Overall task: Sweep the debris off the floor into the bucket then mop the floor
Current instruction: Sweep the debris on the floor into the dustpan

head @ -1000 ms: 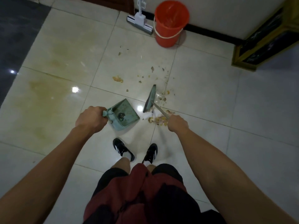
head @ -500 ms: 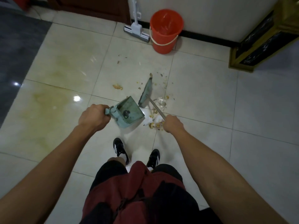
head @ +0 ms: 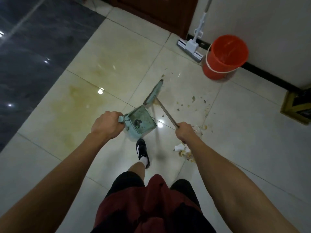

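My left hand (head: 106,123) grips the handle of a teal dustpan (head: 141,121) held over the pale tiles, with a dark scrap lying in its tray. My right hand (head: 185,132) grips the thin metal handle of a teal broom (head: 154,92), whose head stands just beyond the dustpan's far edge. Crumbs of debris (head: 193,102) are scattered to the right of the broom. A heap of debris with white paper (head: 182,151) lies beside my right forearm. The orange bucket (head: 225,56) stands by the wall at the upper right.
A white sponge mop (head: 191,47) leans on the wall left of the bucket. Yellowish stains (head: 80,98) mark the tiles on the left. Dark floor (head: 33,56) lies far left. A gold-framed cabinet corner (head: 296,106) juts in at the right. My shoe (head: 142,151) is below the dustpan.
The view has swung left, so bucket and mop now sit at the upper right. The broom head has moved further out and to the left, beyond the dustpan. Both hands keep their grips.
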